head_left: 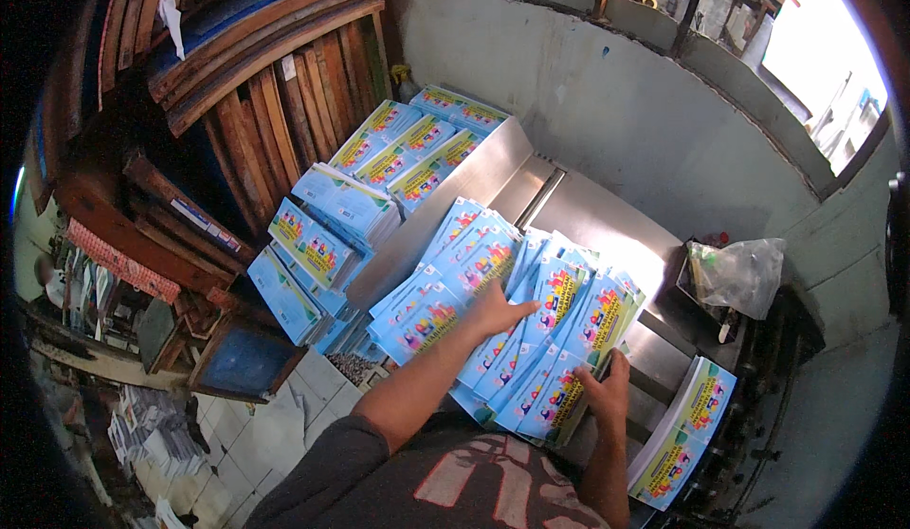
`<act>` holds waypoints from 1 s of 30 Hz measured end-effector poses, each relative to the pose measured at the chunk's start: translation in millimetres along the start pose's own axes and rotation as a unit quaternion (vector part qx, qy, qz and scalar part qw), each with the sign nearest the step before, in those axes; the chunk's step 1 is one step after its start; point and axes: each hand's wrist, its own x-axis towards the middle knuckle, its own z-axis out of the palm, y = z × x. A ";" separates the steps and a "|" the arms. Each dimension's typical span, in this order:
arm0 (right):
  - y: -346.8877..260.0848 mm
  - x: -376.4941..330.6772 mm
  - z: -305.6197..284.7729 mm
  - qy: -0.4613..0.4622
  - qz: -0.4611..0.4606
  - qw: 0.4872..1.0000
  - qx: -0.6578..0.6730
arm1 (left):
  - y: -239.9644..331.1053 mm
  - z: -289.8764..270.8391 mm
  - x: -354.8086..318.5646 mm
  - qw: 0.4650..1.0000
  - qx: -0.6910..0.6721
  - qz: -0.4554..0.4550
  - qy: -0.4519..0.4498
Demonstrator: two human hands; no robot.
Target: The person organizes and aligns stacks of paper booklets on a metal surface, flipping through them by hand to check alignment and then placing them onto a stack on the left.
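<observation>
Where a steel table (569, 207) meets a grey plaster wall (626, 102): fanned blue booklets (512, 311), left hand (495, 313) flat on top with fingers spread, right hand (607, 392) pinching the near edge; stacked booklets (379, 169) and wooden frames (265, 83) crowding left, plastic bag (739, 273) right, tiled floor (275, 415) below.

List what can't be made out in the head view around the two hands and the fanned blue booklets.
- Right hand: fingertips hidden under the fanned blue booklets; grip unclear.
- Left hand: lies flat on the booklets, its palm side hidden.
- Booklet count: overlapping covers hide lower ones.
- Crumpled clear plastic bag: contents too blurred to tell.
- Steel table: near edge hidden by booklets and forearms.
- Window: overexposed.
</observation>
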 end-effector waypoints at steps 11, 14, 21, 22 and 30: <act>15.8 1.7 -12.4 -0.031 0.014 0.989 0.143 | 43.6 63.4 -15.7 0.983 -0.065 0.005 -0.171; 8.7 0.2 -18.9 -0.043 0.021 0.981 0.186 | 56.4 65.9 -27.4 0.990 0.077 -0.008 -0.115; -1.6 -1.2 -4.5 -0.023 -0.016 0.998 0.054 | 43.4 55.6 -28.0 0.971 0.234 0.009 -0.050; -1.9 -2.4 -3.9 -0.019 -0.012 0.998 0.065 | 41.2 54.9 -26.9 0.971 0.232 0.031 -0.046; 17.0 0.4 -12.9 -0.043 -0.014 0.990 0.132 | 58.5 38.6 -32.0 0.966 0.221 0.126 -0.036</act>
